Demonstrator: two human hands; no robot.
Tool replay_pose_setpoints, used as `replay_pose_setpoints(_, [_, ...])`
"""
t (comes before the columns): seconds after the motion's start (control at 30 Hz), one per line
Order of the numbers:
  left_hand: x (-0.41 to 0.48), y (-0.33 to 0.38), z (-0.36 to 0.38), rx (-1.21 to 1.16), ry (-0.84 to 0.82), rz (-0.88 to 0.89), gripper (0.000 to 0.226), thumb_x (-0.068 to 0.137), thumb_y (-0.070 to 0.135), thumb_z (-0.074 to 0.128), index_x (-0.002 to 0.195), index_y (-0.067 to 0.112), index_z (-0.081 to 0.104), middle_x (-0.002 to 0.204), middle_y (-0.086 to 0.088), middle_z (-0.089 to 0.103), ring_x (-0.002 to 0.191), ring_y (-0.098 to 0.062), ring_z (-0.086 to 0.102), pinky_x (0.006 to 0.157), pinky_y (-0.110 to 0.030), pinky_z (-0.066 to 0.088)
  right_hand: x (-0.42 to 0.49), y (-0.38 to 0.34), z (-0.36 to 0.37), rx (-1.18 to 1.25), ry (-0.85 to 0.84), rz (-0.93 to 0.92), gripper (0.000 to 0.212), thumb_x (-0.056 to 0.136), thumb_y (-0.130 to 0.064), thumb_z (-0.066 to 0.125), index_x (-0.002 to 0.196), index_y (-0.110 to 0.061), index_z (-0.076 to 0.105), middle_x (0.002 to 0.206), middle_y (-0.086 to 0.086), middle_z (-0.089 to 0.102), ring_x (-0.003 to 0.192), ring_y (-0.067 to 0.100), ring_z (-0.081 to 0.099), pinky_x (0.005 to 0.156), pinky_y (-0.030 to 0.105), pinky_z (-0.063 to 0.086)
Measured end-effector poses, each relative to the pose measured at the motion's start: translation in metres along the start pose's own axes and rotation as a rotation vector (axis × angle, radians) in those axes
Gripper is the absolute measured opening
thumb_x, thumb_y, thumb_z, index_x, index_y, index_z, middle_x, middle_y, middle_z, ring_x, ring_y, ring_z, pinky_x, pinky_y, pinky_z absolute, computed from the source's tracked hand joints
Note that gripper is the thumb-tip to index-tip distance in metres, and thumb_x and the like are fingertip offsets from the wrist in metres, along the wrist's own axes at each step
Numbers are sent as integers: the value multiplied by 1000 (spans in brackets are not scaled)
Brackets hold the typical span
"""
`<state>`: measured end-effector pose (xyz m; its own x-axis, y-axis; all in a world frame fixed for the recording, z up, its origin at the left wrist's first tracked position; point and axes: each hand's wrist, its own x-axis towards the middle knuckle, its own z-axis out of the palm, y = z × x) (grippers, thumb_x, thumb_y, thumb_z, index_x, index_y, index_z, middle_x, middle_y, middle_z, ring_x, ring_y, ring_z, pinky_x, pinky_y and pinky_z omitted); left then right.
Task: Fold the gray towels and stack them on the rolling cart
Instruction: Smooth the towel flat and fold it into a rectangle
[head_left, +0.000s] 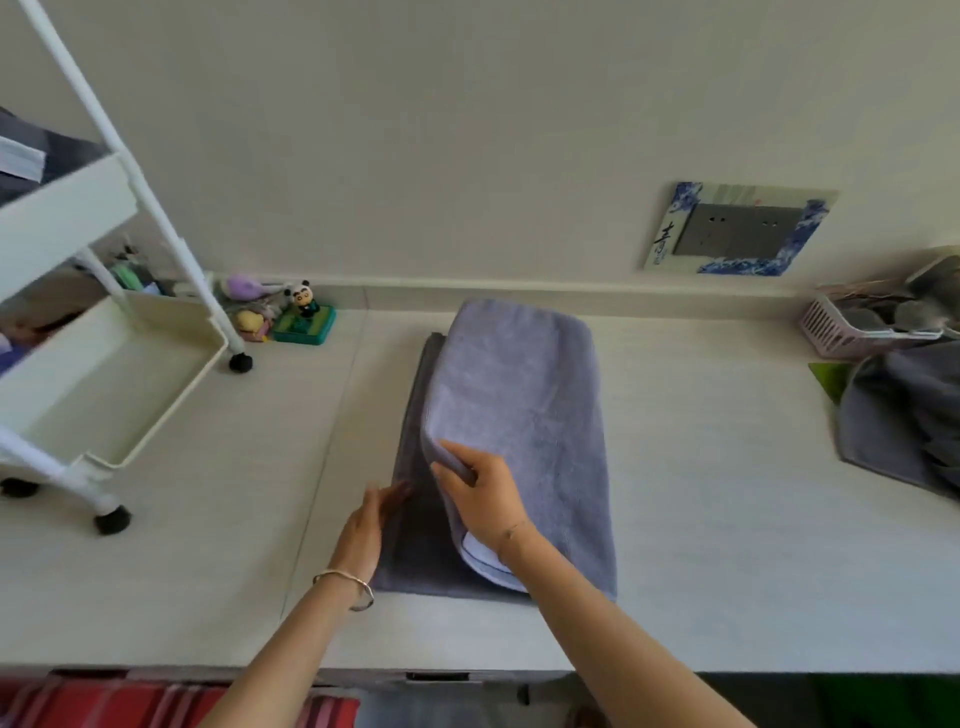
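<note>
Mid-fold: the right hand (480, 491) pinches the gray towel (514, 426) flap's edge. The left hand (371, 519), blurred, seems flat and released on the lower layer. Next, lay the flap flush.

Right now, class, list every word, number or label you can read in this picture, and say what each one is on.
"青": a dark brush-style character at the lower left of the blue-and-white frame around the wall socket.
The panda figurine and its green base: any marks too small and blurred to read.
The gray towel, the rolling cart and the pink basket: no text visible.
</note>
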<state>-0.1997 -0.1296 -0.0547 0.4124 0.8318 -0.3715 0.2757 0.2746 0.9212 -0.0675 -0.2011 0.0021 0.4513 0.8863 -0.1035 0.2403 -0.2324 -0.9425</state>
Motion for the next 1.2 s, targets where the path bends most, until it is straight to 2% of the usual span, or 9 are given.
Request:
replay_pose_setpoints(0.17, [6,11,-15,18,-21,-185,48,102,31,27,112,-3,60,91,-9,66,73,-18,62,47,-14,47,-4,39,55,-313,-249,179,51,90,-25,59,138,-15,42,135,6,53,122,24,50,99,29,40])
replay_pose_setpoints(0.23, [9,6,-20,-1,-45,-217,35,100,25,40,103,-1,63,71,-6,68,53,-11,64,43,-17,47,-8,44,58,-332,-236,132,56,87,-29,63,137,-19,41,136,3,50,121,22,50,100,31,43])
replay_pose_setpoints(0.37, [12,3,-21,-35,-91,-212,17,93,20,56,94,5,63,77,-8,68,56,-11,66,53,-22,54,-16,53,47,-443,-198,10,54,78,-38,70,124,-21,47,119,-5,52,103,15,55,85,25,46])
replay_pose_setpoints(0.47, [15,-1,-23,-12,-109,-237,16,89,22,62,82,7,63,71,-6,67,61,-15,65,57,-25,55,-24,64,39,-443,-214,-117,60,69,-55,67,118,-21,56,108,-6,53,97,13,54,86,27,46])
replay_pose_setpoints(0.53, [17,-8,-29,118,-118,-208,14,85,18,68,87,4,66,83,-11,70,75,-21,66,73,-33,55,-29,74,34,-425,-237,-201,60,68,-58,65,116,-22,61,109,-5,55,100,14,54,90,28,45])
replay_pose_setpoints(0.7, [12,-15,-39,253,-187,-148,29,81,-9,63,110,-5,59,106,-19,66,68,-3,64,67,-11,51,-31,89,13,-577,-11,-338,35,81,-46,56,111,-30,63,114,-8,57,104,16,54,91,33,42])
replay_pose_setpoints(0.87, [18,-10,-38,260,-231,-164,31,79,2,71,107,3,60,105,-13,66,95,-22,64,89,-29,50,-28,105,-16,-803,128,-237,36,89,-46,42,111,-26,63,112,-6,57,101,19,54,89,35,46])
replay_pose_setpoints(1.1, [55,10,-14,281,-148,-128,24,81,26,72,98,11,64,99,-6,69,93,-21,65,88,-31,51,-22,104,-34,-675,-21,-251,34,88,-50,43,91,-25,66,88,-15,51,84,10,49,81,26,39])
replay_pose_setpoints(1.2, [78,21,-1,277,-97,-171,34,80,32,72,102,7,65,101,-7,69,93,-24,66,90,-38,52,-1,98,-47,-602,79,-294,33,90,-46,45,83,-22,66,82,-11,54,78,12,48,74,31,41])
